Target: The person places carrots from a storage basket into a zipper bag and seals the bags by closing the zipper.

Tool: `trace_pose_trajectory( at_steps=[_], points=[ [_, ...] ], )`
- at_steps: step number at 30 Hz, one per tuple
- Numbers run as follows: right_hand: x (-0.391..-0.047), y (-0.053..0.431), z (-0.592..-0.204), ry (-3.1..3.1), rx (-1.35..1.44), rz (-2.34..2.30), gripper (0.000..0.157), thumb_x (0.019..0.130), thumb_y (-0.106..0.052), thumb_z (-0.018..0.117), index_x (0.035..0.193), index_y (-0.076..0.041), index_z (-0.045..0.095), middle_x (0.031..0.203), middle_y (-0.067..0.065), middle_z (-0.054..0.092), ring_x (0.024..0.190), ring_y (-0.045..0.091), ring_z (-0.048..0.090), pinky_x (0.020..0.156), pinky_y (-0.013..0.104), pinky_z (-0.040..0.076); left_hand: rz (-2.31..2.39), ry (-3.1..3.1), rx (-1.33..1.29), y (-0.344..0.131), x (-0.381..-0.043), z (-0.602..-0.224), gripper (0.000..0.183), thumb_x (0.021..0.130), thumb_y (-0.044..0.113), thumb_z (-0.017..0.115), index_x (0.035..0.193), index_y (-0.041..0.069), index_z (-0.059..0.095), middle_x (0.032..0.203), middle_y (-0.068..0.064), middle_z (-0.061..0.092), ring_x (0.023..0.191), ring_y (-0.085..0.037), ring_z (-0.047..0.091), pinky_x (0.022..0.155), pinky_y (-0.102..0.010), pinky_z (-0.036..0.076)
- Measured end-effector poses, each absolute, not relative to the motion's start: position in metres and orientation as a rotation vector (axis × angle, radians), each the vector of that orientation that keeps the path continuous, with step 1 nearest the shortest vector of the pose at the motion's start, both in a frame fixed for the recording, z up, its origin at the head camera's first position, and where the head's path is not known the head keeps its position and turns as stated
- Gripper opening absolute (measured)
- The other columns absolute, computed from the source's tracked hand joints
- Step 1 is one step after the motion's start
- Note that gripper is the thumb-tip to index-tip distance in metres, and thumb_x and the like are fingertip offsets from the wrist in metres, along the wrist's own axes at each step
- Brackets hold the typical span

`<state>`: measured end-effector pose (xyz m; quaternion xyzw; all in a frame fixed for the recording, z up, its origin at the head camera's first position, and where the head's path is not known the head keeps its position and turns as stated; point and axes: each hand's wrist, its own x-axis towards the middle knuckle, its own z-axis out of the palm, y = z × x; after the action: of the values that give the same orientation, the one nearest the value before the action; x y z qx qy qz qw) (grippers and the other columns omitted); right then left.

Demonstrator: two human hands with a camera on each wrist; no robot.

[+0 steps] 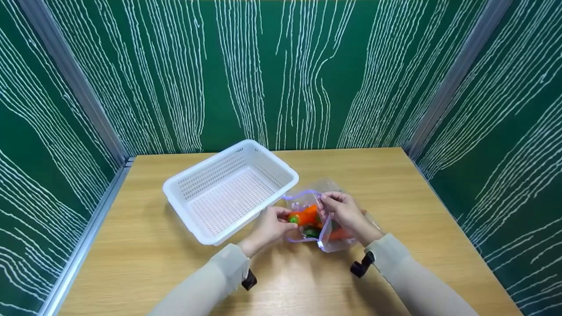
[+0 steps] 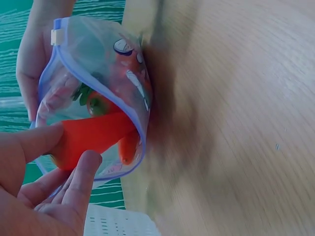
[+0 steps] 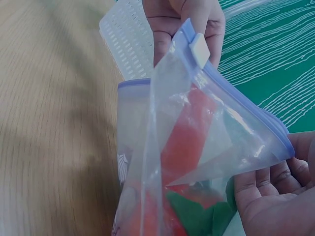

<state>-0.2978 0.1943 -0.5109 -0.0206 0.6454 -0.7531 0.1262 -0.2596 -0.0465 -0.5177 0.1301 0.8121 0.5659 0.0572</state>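
Note:
A clear zip bag (image 1: 330,246) with a purple slider rim lies on the table, its mouth spread toward the left. My left hand (image 1: 268,224) pinches an orange carrot (image 2: 96,135) with a green end, which lies partly inside the bag mouth. On the far side of the mouth, my right hand (image 1: 344,213) grips the bag's rim between thumb and fingers. Inside the bag, the left wrist view shows another orange vegetable (image 2: 128,149) and a red one with a green stem (image 2: 97,104). Green leafy shapes (image 3: 197,212) show through the plastic; their kind is unclear.
A white perforated plastic basket (image 1: 193,230) stands just left of the bag, close to my left hand. Wood-grain tabletop (image 1: 145,272) surrounds both. Green walls (image 1: 298,74) with white lines enclose the back and sides.

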Motion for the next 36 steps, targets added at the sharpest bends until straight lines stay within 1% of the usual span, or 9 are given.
trace_pose_trajectory(
  at_steps=[6, 11, 14, 19, 22, 26, 29, 32, 36],
  points=[
    [-0.297, 0.195, -0.512, 1.882, -0.064, -2.189, 0.020, 0.112, -0.006, 0.055, 0.099, -0.007, 0.071, 0.080, 0.003, 0.068, 0.068, 0.014, 0.062, 0.067, 0.024, 0.058, 1.631, 2.627, 0.412, -0.037, -0.260, -0.523, 0.015, 0.087, 0.006, 0.088, 0.098, -0.003, 0.083, 0.094, -0.013, 0.082, 0.074, -0.009, 0.064, 0.071, -0.023, 0.057],
    [-0.296, 0.196, -0.511, 1.890, -0.052, -2.179, 0.018, 0.112, -0.007, 0.056, 0.102, -0.005, 0.071, 0.081, 0.003, 0.067, 0.069, 0.014, 0.062, 0.068, 0.024, 0.059, 1.572, 2.754, 0.400, -0.029, -0.262, -0.526, 0.013, 0.086, 0.012, 0.091, 0.085, 0.003, 0.083, 0.081, -0.005, 0.079, 0.064, -0.005, 0.054, 0.062, -0.021, 0.048],
    [-0.296, 0.196, -0.511, 1.903, -0.052, -2.171, 0.018, 0.112, -0.008, 0.056, 0.102, -0.004, 0.071, 0.082, 0.003, 0.068, 0.070, 0.014, 0.062, 0.069, 0.024, 0.059, 1.574, 2.785, 0.357, -0.025, -0.262, -0.528, 0.014, 0.087, 0.013, 0.091, 0.086, 0.003, 0.082, 0.080, -0.005, 0.079, 0.065, -0.006, 0.056, 0.064, -0.022, 0.052],
    [-0.296, 0.196, -0.510, 1.909, -0.064, -2.165, 0.019, 0.112, -0.010, 0.056, 0.102, -0.005, 0.071, 0.082, 0.003, 0.068, 0.070, 0.014, 0.062, 0.069, 0.024, 0.058, 1.648, 2.757, 0.295, -0.016, -0.260, -0.531, 0.014, 0.089, 0.008, 0.087, 0.099, -0.002, 0.083, 0.092, -0.011, 0.082, 0.077, -0.011, 0.071, 0.073, -0.027, 0.063],
    [-0.296, 0.197, -0.511, 1.907, -0.068, -2.172, 0.020, 0.112, -0.009, 0.056, 0.101, -0.005, 0.071, 0.082, 0.002, 0.068, 0.070, 0.014, 0.062, 0.068, 0.024, 0.058, 1.671, 2.749, 0.305, -0.011, -0.260, -0.533, 0.015, 0.091, 0.007, 0.085, 0.102, -0.003, 0.083, 0.096, -0.014, 0.082, 0.082, -0.015, 0.075, 0.075, -0.028, 0.065],
    [-0.297, 0.197, -0.512, 1.902, -0.078, -2.177, 0.021, 0.113, -0.008, 0.054, 0.101, -0.005, 0.071, 0.082, 0.003, 0.068, 0.069, 0.013, 0.062, 0.068, 0.024, 0.058, 1.635, 2.794, 0.331, -0.006, -0.263, -0.536, 0.009, 0.092, 0.006, 0.083, 0.097, -0.002, 0.083, 0.091, -0.012, 0.082, 0.076, -0.011, 0.069, 0.070, -0.025, 0.062],
    [-0.297, 0.197, -0.513, 1.906, -0.087, -2.170, 0.021, 0.113, -0.007, 0.052, 0.103, -0.004, 0.070, 0.083, 0.003, 0.068, 0.069, 0.013, 0.063, 0.068, 0.024, 0.059, 1.589, 2.835, 0.345, -0.003, -0.265, -0.538, 0.008, 0.093, 0.006, 0.081, 0.089, 0.000, 0.082, 0.080, -0.007, 0.078, 0.069, -0.008, 0.061, 0.064, -0.024, 0.055],
    [-0.298, 0.197, -0.514, 1.919, -0.089, -2.159, 0.021, 0.113, -0.008, 0.052, 0.103, -0.004, 0.070, 0.083, 0.003, 0.068, 0.069, 0.013, 0.063, 0.068, 0.024, 0.059, 1.544, 2.848, 0.351, -0.001, -0.265, -0.539, 0.018, 0.096, 0.008, 0.078, 0.078, 0.003, 0.078, 0.070, 0.000, 0.067, 0.065, -0.008, 0.053, 0.060, -0.023, 0.047],
    [-0.298, 0.197, -0.514, 1.933, -0.087, -2.147, 0.021, 0.113, -0.009, 0.053, 0.104, -0.003, 0.071, 0.083, 0.003, 0.069, 0.069, 0.013, 0.063, 0.069, 0.024, 0.059, 1.509, 2.822, 0.343, 0.002, -0.265, -0.540, 0.034, 0.101, 0.011, 0.072, 0.068, 0.009, 0.066, 0.065, 0.005, 0.053, 0.062, -0.009, 0.049, 0.057, -0.021, 0.041]
  ],
)
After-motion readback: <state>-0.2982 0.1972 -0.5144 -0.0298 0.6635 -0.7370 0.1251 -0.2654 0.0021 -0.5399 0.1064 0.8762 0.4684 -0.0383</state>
